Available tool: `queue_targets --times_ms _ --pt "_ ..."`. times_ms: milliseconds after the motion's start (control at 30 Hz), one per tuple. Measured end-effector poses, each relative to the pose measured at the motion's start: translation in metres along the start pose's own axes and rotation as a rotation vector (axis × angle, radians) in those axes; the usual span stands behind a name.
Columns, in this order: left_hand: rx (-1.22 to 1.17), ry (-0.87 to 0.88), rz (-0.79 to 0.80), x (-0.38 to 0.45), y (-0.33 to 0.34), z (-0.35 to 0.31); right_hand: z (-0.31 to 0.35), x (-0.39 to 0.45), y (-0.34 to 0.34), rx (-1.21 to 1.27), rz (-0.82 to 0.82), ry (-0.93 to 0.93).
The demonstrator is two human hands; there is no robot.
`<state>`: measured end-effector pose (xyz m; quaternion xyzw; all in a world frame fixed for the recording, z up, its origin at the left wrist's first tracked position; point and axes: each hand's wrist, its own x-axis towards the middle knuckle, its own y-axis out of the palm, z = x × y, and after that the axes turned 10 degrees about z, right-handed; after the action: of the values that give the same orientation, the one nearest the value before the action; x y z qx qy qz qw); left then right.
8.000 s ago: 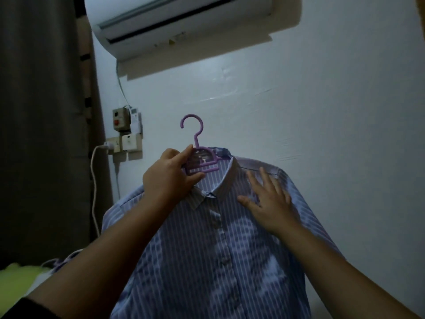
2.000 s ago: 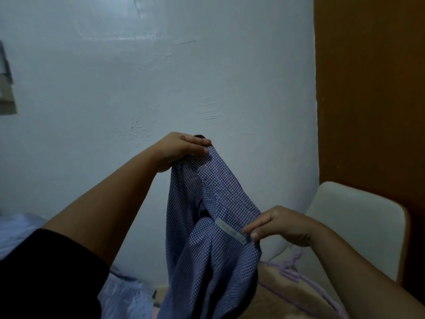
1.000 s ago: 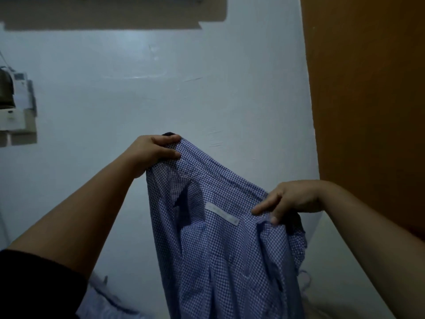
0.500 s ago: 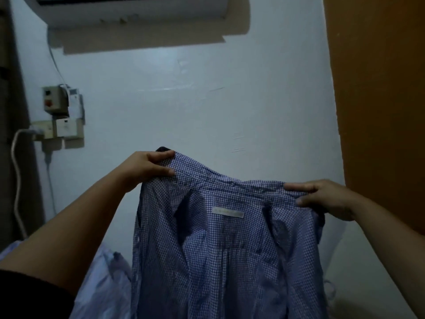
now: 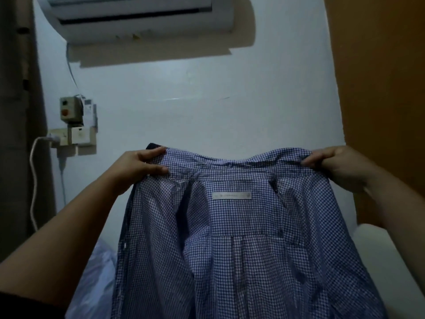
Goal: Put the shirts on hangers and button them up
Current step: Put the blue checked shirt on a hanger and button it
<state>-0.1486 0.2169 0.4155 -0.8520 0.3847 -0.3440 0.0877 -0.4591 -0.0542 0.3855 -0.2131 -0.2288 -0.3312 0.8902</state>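
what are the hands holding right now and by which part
Both hold the blue-and-white checked shirt at its collar: left hand pinches the left end, right hand the right end.

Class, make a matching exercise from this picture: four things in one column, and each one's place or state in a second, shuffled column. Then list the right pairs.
Things:
1. checked shirt
2. air conditioner
3. left hand
4. white label

Places or states:
A. high on the wall
B. sewn inside, below the collar
C. held up, spread between both hands
D. pinching the shirt's top corner on the left of the view

Pairs: 1-C, 2-A, 3-D, 4-B
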Motion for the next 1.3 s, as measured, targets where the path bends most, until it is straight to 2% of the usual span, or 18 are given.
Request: queue_targets --times_ms 100,267,500,633,767,900,967,1067,1167,1300 --pt "0.132 -0.098 0.048 0.001 0.024 0.042 -0.039 0.005 0.014 -0.153 0.027 0.124" --pt "0.306 -0.287 0.207 -0.009 0.086 0.154 -0.151 0.001 0.039 -0.309 0.110 0.358" --pt "0.315 -0.571 0.365 -0.037 0.176 0.322 -0.331 -0.020 0.071 -0.504 0.252 0.597" --pt "0.325 -0.641 0.423 -0.031 0.216 0.393 -0.422 -0.028 0.079 -0.592 0.279 0.725" --pt "0.442 -0.657 0.532 -0.021 0.250 0.458 -0.494 -0.033 0.087 -0.708 0.300 0.758" --pt "0.565 -0.690 0.660 -0.025 0.279 0.514 -0.552 -0.044 0.100 -0.839 0.429 0.810" --pt "0.677 -0.682 0.693 -0.032 0.292 0.528 -0.568 -0.052 0.105 -0.842 0.447 0.815" --pt "0.924 -0.588 0.588 -0.043 0.314 0.528 -0.578 -0.063 0.103 -0.815 0.375 0.764" --pt "0.853 -0.493 0.480 -0.053 0.346 0.507 -0.579 -0.074 0.087 -0.830 0.258 0.742" --pt "0.779 -0.311 0.621 -0.080 0.405 0.469 -0.581 -0.100 0.051 -0.990 0.287 0.809"
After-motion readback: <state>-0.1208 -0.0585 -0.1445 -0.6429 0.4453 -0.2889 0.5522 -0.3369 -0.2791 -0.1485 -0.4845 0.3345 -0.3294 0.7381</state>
